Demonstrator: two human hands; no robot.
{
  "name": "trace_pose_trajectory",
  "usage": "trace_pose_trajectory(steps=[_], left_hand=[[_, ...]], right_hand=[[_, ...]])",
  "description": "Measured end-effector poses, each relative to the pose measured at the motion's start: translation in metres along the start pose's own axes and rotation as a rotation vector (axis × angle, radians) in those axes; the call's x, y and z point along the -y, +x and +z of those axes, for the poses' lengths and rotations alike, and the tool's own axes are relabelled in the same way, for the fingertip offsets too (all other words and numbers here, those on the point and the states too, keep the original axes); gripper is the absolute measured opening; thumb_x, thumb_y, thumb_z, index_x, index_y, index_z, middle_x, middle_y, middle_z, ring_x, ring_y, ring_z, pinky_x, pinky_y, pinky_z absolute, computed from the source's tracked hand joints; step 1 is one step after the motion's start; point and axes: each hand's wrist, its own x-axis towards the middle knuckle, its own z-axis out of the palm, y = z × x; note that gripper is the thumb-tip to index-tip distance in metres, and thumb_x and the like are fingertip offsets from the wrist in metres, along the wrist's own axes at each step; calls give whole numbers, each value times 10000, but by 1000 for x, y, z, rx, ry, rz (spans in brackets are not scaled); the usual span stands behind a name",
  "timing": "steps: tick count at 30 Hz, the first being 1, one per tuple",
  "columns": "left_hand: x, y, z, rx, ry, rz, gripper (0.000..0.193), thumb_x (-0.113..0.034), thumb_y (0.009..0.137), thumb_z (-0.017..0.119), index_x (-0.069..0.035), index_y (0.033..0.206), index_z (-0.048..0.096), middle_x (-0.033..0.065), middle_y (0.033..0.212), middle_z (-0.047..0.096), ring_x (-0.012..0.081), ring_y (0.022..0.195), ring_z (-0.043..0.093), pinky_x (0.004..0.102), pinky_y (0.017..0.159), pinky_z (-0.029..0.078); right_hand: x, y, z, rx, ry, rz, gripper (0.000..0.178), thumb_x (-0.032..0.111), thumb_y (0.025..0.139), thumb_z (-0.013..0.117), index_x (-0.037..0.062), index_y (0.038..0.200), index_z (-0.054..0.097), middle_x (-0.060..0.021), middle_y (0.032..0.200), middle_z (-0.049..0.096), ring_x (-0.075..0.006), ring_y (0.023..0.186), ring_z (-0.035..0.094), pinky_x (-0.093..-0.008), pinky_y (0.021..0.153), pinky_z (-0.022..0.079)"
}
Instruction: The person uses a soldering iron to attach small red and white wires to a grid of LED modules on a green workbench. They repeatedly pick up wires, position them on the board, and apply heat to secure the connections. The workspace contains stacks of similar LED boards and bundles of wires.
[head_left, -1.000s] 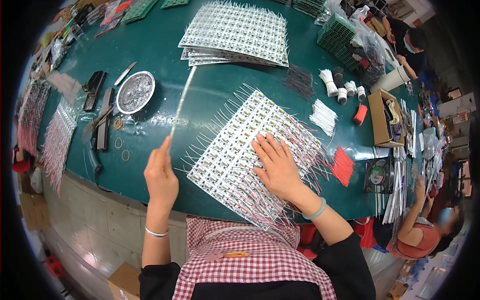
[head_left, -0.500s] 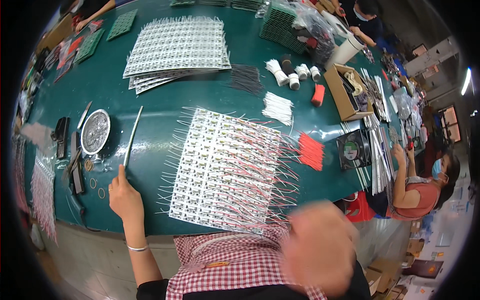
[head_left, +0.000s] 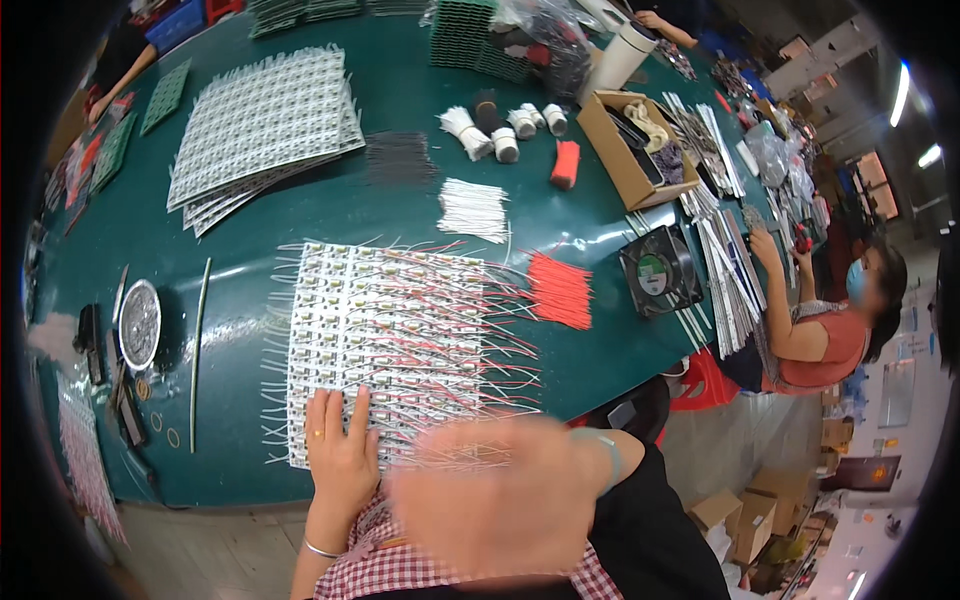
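A white panel of small circuit boards (head_left: 318,345) lies on the green table in front of me. Red and white wires stretch across it and hang over its right edge; pale wires stick out on its left. My left hand (head_left: 343,450) rests on the panel's near left corner, fingers apart. Close to the camera, my right hand (head_left: 490,500) is smeared by motion over the near edge; its fingers cannot be made out. To the panel's right is a pile of red wires (head_left: 560,290), with white wires (head_left: 473,210) and black wires (head_left: 400,158) beyond. A thin pale rod (head_left: 201,355) lies to the left.
A silvery round bowl (head_left: 139,325) stands at left beside dark hand tools (head_left: 128,410). Stacked panels (head_left: 260,120) lie at the back left. Wire bundles (head_left: 465,133), a cardboard box (head_left: 640,150) and a fan (head_left: 655,272) are farther right. A co-worker (head_left: 815,345) sits at right.
My left hand has left the rod's near end and moved right onto the panel. My right hand has swung left over the near edge. The whole view has shifted.
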Motion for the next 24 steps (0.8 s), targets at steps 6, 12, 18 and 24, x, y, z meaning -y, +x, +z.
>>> trace_pose_trajectory(steps=[6,12,18,24], left_hand=[[7,-8,-10,104,5,-23,511,-56,827,627,-58,1336,583,247,1247,536,473,1253,443,582,1112,313],[19,-20,-16,132,-16,-112,453,-22,868,584,-44,1320,593,259,1291,504,482,1308,388,553,1084,319],[41,-29,-25,-227,-318,-282,342,1,938,531,42,1272,589,224,1254,589,401,1213,523,453,1040,390],[141,-40,-62,-598,-153,-584,345,3,976,507,27,1312,580,117,1334,608,198,1121,582,320,955,449]], right_hand=[[-107,-106,-31,21,-636,647,320,-78,742,590,-36,1053,653,-163,1124,647,-351,1113,596,-432,920,502],[-134,-159,-27,219,-773,749,339,-37,779,590,-18,1108,663,-126,1072,630,-296,1041,593,-384,905,503],[-137,-161,-27,176,-676,819,253,1,769,606,-14,1001,706,-106,928,614,-282,939,600,-369,816,522],[-139,-162,-37,192,-629,832,177,-28,757,605,-6,893,716,-119,879,603,-296,912,600,-383,800,521]])
